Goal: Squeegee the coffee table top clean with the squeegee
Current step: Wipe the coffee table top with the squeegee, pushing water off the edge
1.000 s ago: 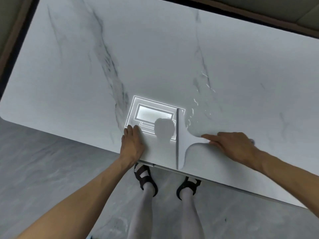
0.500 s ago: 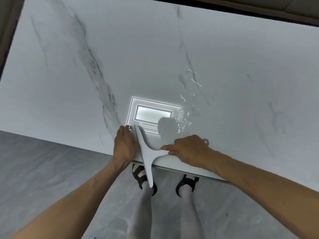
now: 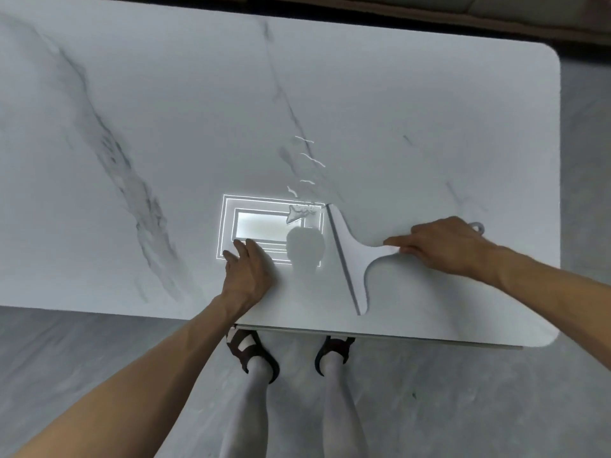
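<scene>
A grey floor [image 3: 99,375] runs below, two dark sandals [image 3: 251,353] stand on it over pale legs [image 3: 340,408], and a dark strip with a beige edge [image 3: 429,14] lies beyond.

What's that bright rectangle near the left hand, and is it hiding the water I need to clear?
Head view: the bright rectangle is a ceiling light's glare on the glossy table top, with a head's dark silhouette across it; the left hand covers its corner; water streaks glint above, beside the squeegee in the right hand.
</scene>
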Motion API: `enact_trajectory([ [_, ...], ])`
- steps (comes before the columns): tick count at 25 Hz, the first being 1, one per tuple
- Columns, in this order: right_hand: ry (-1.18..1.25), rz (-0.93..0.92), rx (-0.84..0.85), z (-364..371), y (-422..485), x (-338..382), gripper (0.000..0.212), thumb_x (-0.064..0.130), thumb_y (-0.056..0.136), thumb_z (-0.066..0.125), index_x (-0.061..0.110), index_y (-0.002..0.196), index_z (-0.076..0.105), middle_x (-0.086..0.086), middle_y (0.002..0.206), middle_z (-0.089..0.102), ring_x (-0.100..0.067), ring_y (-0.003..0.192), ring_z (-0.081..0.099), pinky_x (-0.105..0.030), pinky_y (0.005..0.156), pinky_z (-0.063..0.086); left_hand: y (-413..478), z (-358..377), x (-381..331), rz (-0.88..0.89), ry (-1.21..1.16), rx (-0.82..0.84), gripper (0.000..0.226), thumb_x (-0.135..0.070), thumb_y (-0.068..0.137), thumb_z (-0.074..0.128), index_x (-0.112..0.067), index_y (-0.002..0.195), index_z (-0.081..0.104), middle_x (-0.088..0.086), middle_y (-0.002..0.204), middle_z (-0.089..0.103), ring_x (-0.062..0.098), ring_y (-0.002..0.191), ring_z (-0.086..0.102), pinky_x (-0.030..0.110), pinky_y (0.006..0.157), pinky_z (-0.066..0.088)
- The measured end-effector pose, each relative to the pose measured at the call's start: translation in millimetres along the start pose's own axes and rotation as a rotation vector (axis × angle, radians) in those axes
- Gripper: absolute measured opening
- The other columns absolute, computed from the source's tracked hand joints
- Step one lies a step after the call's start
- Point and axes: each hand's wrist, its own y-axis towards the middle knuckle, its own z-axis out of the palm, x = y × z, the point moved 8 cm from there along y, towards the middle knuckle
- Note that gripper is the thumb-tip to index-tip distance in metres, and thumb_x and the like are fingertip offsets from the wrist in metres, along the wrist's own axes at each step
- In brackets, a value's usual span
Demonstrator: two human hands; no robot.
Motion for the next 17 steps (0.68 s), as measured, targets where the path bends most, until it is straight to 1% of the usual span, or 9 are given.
enact_trajectory([
  [1,-0.007,0.033,0.018,-5,-7,-17,0.039,0.052,0.099,0.023,0.057,0.132,0.041,0.01,0.09,0.06,-0.017,0.085,0.064,-0.03,0.062,0.032,1,-3,-4,0.025,0.055,0.008,0.039,-0.003,0.078,0.062,0.009,0.115,0.066,0.029,0.112,0.067,0.042,0.099,0.069,0.044,0.073,0.061],
  [2,-0.022,0.06,0.032,-10,-13,-32,0.039,0.052,0.098,0.021,0.058,0.131,0.04,0.012,0.086,0.057,-0.016,0.083,0.064,-0.03,0.061,0.032,5,-8,-4,0.025,0.025,-0.007,0.035,0.003,0.069,0.065,0.003,0.102,0.075,0.023,0.096,0.073,0.037,0.083,0.073,0.039,0.059,0.061],
  [3,-0.05,0.078,0.039,-15,-19,-43,0.039,0.053,0.098,0.021,0.06,0.131,0.039,0.013,0.082,0.053,-0.015,0.08,0.063,-0.029,0.059,0.031,9,-10,-5,0.034,-0.048,0.01,0.036,0.011,0.064,0.059,0.001,0.094,0.077,0.021,0.087,0.074,0.035,0.071,0.073,0.036,0.051,0.059],
  [4,-0.081,0.091,0.034,-21,-25,-50,0.039,0.054,0.097,0.02,0.062,0.131,0.038,0.015,0.078,0.05,-0.014,0.076,0.062,-0.028,0.056,0.028,7,-14,0,-0.035,-0.194,0.087,0.041,0.014,0.065,0.05,0.002,0.096,0.076,0.022,0.086,0.072,0.035,0.068,0.071,0.034,0.05,0.058],
  [6,-0.12,0.108,-0.001,-34,-28,-50,0.037,0.056,0.097,0.02,0.067,0.129,0.034,0.018,0.07,0.045,-0.01,0.066,0.055,-0.024,0.048,0.019,1,-18,6,-0.165,-0.557,0.121,0.044,0.005,0.077,0.051,0.0,0.121,0.058,0.027,0.109,0.062,0.037,0.091,0.066,0.035,0.069,0.054],
  [8,-0.082,0.081,-0.01,-37,-18,-26,0.036,0.057,0.096,0.022,0.07,0.128,0.031,0.02,0.07,0.045,-0.01,0.067,0.053,-0.022,0.048,0.014,4,-12,24,-0.243,-0.637,-0.009,0.049,-0.006,0.086,0.052,-0.007,0.134,0.041,0.023,0.121,0.057,0.038,0.105,0.06,0.036,0.079,0.045],
  [12,0.096,-0.178,0.027,-15,35,81,0.036,0.051,0.099,0.032,0.06,0.133,0.039,0.011,0.099,0.066,-0.02,0.093,0.064,-0.026,0.062,0.026,-9,-23,69,-0.402,-0.913,-0.242,0.039,-0.02,0.097,0.042,-0.014,0.136,0.043,0.012,0.121,0.065,0.031,0.095,0.063,0.037,0.081,0.053],
  [15,0.185,-0.31,0.037,0,71,170,0.036,0.046,0.101,0.034,0.055,0.134,0.043,0.007,0.093,0.065,-0.021,0.084,0.062,-0.028,0.055,0.021,-10,-22,99,-0.445,-0.917,-0.268,0.044,-0.013,0.095,0.046,-0.011,0.139,0.041,0.013,0.129,0.061,0.033,0.11,0.061,0.038,0.092,0.049],
  [17,0.193,-0.359,0.048,7,88,208,0.036,0.043,0.102,0.035,0.052,0.135,0.044,0.004,0.088,0.063,-0.02,0.076,0.058,-0.027,0.052,0.019,-11,-17,111,-0.474,-0.872,-0.227,0.049,-0.009,0.093,0.045,-0.009,0.141,0.038,0.016,0.129,0.06,0.036,0.113,0.059,0.037,0.091,0.047],
])
